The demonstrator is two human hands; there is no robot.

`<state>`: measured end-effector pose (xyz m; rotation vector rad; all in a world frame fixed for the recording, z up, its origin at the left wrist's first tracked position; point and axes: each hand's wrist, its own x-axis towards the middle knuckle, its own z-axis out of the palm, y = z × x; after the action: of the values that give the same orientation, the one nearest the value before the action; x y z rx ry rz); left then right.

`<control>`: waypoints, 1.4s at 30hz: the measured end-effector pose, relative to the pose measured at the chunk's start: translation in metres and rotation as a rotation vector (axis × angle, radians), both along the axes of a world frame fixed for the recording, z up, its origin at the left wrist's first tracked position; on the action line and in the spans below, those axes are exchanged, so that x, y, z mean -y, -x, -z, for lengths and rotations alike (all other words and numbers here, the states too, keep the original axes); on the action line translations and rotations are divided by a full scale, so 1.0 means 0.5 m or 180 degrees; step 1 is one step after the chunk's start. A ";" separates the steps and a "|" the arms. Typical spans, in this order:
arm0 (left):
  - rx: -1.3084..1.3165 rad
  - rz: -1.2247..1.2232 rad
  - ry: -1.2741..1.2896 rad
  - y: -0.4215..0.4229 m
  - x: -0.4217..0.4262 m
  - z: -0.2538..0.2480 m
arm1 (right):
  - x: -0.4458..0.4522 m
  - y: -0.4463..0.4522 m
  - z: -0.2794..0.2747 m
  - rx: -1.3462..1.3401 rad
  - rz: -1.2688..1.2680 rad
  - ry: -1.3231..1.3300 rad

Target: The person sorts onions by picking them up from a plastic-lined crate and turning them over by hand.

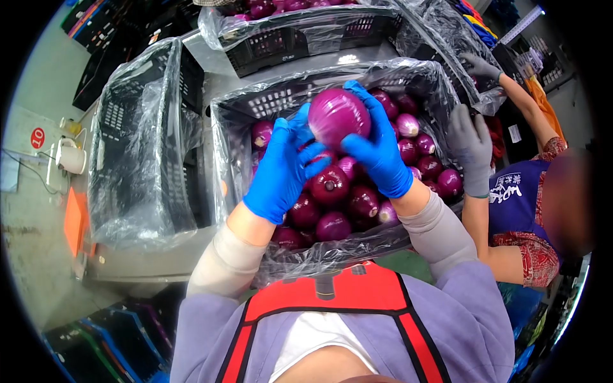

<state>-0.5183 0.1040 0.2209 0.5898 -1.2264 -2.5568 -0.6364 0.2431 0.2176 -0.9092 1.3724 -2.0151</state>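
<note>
A large peeled red onion (338,119) is held up above a crate full of onions. My right hand (381,150), in a blue glove, grips it from the right, with the thumb across its lower front and the fingers behind. My left hand (285,163), also gloved in blue, is at the onion's left side with its fingers apart; whether a fingertip touches the onion I cannot tell. Beneath both hands, several shiny red onions (329,184) fill the black plastic crate (255,102), which is lined with clear film.
Left of me stands another film-lined black crate (137,140). A further crate (313,32) with onions lies beyond. At right, a co-worker's grey-gloved hand (471,143) is by my crate's edge, and the other gloved hand (480,67) reaches over a crate behind.
</note>
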 end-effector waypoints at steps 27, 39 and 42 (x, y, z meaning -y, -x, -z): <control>-0.0860 -0.0257 -0.1352 0.013 0.030 0.017 | 0.003 -0.059 -0.005 0.0606 -0.0279 -0.0619; -0.0321 -0.0158 -0.0343 0.014 -0.030 0.007 | 0.053 -0.053 0.026 -0.1977 0.1079 -0.0317; -0.0248 -0.0171 -0.0468 0.022 -0.030 0.017 | 0.068 -0.030 0.045 -0.0520 0.0827 0.0036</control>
<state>-0.5292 0.1190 0.2123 0.5398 -0.9904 -2.6139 -0.6216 0.2092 0.1951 -0.9602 1.6431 -2.1801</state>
